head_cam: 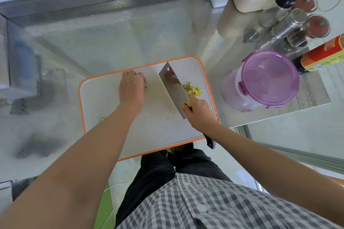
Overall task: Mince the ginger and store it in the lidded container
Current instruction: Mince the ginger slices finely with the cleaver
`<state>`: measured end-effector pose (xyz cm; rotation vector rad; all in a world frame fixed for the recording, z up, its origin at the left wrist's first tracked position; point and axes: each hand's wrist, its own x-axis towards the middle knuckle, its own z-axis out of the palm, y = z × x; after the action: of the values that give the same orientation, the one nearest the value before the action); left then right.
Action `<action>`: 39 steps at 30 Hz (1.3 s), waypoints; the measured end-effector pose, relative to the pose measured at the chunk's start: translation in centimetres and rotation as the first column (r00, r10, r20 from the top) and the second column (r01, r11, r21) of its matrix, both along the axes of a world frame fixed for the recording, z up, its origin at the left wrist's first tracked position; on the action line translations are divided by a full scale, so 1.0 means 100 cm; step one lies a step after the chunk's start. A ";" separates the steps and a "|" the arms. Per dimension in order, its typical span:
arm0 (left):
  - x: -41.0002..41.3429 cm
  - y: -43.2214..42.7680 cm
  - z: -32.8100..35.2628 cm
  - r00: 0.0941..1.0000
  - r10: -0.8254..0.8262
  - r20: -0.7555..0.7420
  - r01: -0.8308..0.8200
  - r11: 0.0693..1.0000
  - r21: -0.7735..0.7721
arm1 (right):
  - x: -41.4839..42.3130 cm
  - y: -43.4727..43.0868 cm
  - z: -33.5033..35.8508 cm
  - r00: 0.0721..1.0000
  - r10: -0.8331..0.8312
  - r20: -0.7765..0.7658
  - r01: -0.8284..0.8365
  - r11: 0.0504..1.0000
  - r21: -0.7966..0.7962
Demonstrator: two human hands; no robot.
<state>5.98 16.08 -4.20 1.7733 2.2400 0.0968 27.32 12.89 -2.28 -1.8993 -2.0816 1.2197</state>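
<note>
**Cleaver in the right hand, cut ginger beside the blade**

The right hand point(200, 115) is closed around the dark handle of a broad steel cleaver point(172, 83), thumb against the near side of the blade and forefinger reaching along the far side. The end of the handle sticks out below the wrist. The blade stands on edge on a white plastic cutting board with an orange rim point(104, 109).

The left hand point(131, 87) lies knuckles-up on the board, well apart from the blade, its fingers bent down and under. A small brownish piece shows at its fingertips; whether the fingers pinch it or only cover it cannot be told.

A small heap of pale yellow cut ginger point(192, 89) lies on the board just right of the blade, touching it. A round yellow spot sits on the blade by the thumb; what it is cannot be made out.

The round translucent purple container with a clip-on lid point(268, 80) stands closed on the stainless steel worktop point(111, 33), to the right of the board.

Behind it, a dark bottle with a red-and-yellow label point(323, 55) is cut off by the frame's edge; its print is too small to read. A steel shaker with a perforated top point(290, 24) stands farther back among blurred jars.
</note>
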 end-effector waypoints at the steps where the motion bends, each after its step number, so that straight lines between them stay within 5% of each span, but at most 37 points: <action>1: -0.001 0.002 0.001 1.000 -0.002 0.006 0.002 1.000 -0.009 | 0.000 0.000 0.000 1.000 0.011 0.007 -0.011 1.000 -0.003; 13: -0.003 0.019 0.010 0.998 -0.048 -0.047 0.040 0.987 -0.157 | -0.004 0.000 -0.002 1.000 0.007 0.000 -0.007 1.000 -0.027; 31: -0.011 0.023 0.002 0.998 0.001 0.069 0.009 0.989 -0.148 | -0.011 0.008 0.004 1.000 0.009 -0.018 -0.010 1.000 -0.009; 39: 0.008 0.002 0.017 0.877 0.290 0.384 -0.205 0.947 -0.248 | -0.010 0.004 0.008 0.999 0.043 -0.032 -0.043 0.999 -0.004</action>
<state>6.77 16.25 -2.50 1.2150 2.0637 0.2662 26.34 13.29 -1.49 -1.8332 -2.1161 1.2558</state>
